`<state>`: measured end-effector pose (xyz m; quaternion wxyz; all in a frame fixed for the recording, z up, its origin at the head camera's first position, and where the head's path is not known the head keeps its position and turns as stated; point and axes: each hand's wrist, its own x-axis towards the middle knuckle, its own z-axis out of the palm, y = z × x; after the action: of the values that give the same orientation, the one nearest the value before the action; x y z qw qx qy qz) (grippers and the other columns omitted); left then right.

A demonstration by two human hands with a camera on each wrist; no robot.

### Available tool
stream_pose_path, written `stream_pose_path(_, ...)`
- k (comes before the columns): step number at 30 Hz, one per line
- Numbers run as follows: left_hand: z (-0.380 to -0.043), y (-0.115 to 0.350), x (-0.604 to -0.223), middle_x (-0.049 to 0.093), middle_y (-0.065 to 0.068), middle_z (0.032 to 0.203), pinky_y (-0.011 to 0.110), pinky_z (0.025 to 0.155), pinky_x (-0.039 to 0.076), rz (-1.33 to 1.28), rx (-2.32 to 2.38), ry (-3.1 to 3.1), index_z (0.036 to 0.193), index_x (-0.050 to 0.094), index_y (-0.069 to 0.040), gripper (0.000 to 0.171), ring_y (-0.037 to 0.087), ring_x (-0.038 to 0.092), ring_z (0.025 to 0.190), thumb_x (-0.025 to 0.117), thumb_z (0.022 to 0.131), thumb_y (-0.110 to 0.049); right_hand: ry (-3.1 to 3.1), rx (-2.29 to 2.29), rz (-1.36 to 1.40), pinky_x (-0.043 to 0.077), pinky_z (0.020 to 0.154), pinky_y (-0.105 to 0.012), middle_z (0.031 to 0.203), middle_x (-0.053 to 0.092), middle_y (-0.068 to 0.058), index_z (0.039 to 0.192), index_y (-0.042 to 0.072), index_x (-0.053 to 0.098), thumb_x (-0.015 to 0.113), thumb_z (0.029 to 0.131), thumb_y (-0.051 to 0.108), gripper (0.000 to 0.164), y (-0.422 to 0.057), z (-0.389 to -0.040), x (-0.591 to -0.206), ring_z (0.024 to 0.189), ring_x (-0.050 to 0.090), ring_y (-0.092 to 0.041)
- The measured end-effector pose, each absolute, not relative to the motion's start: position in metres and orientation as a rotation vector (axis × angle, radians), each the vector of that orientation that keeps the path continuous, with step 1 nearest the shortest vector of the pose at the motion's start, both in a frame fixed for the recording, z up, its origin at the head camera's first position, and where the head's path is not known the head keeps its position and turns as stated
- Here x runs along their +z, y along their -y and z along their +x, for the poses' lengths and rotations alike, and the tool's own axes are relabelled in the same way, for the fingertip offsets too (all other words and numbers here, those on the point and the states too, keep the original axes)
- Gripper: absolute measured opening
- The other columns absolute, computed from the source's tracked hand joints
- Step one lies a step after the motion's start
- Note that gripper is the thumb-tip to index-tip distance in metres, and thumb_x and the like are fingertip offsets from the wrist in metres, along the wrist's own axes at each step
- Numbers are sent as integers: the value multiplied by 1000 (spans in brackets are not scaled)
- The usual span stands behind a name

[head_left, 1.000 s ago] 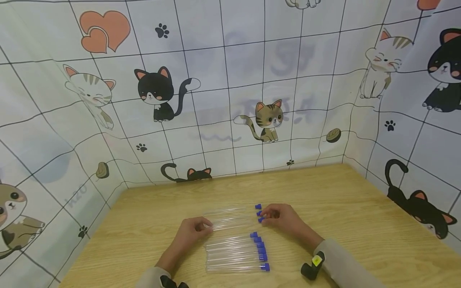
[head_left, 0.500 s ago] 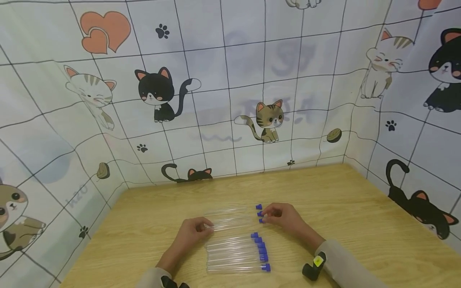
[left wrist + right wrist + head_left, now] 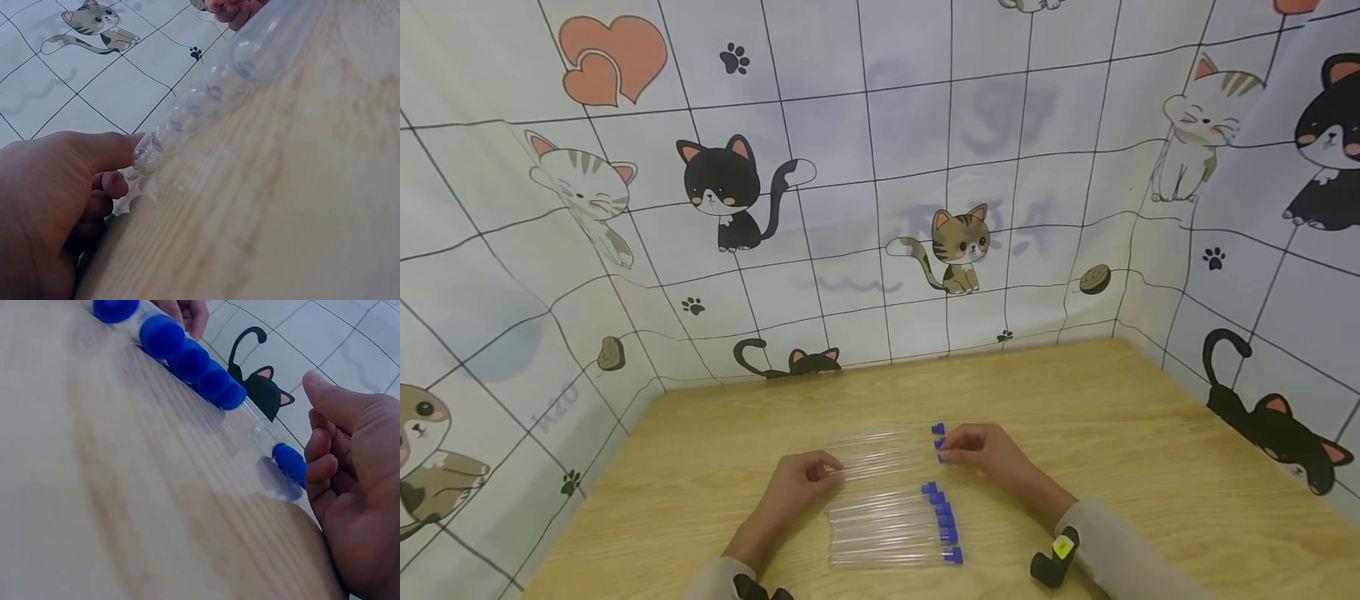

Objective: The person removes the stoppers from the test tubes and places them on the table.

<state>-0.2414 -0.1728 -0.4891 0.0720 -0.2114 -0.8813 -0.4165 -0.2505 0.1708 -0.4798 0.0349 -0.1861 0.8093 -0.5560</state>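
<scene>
My left hand pinches the left end of a clear test tube between thumb and fingers; the left wrist view shows the thumb on the tube's rounded end. This tube lies among several uncapped tubes in the back group. To the right of their ends, my right hand has loosely bent fingers right at the nearest of 3 loose blue caps. In the right wrist view, the thumb is stretched out and the fingers partly hide a blue cap beside them.
In front lies a row of several clear tubes with blue caps on their right ends. All rest on a wood-grain table. A sheet printed with cats stands behind and along both sides.
My right fingertips have shifted slightly and now cover more of the nearest loose cap. My left hand stays on the same tube. The head view has tilted a little.
</scene>
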Motion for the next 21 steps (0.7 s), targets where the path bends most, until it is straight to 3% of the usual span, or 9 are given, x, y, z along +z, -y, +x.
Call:
stream_pose_path(8, -238, 171, -488, 54, -6, 64, 23, 51, 40, -612, -1391, 2604, 90, 72, -15, 9, 6, 45, 55, 75, 83, -21, -2496, -1609, -668, 49, 71, -30, 90, 66, 1, 96, 14, 70, 70, 87, 33, 22, -167, -242, -478, 85, 60, -20)
stream_pose_path(16, -225, 168, -491, 57, -3, 65, 22, 54, 41, -581, -1543, 2622, 88, 72, -15, 10, 6, 49, 57, 74, 84, -23, -2502, -1540, -763, 47, 84, -28, 93, 67, 6, 93, 19, 71, 69, 88, 31, 13, -166, -232, -480, 93, 61, -15)
stream_pose_path(21, -222, 171, -489, 60, -6, 68, 24, 58, 45, -605, -1456, 2674, 89, 71, -16, 11, 7, 53, 61, 73, 85, -26, -2499, -1561, -770, 47, 83, -28, 92, 67, 6, 94, 17, 71, 68, 89, 28, 13, -165, -229, -482, 92, 61, -15)
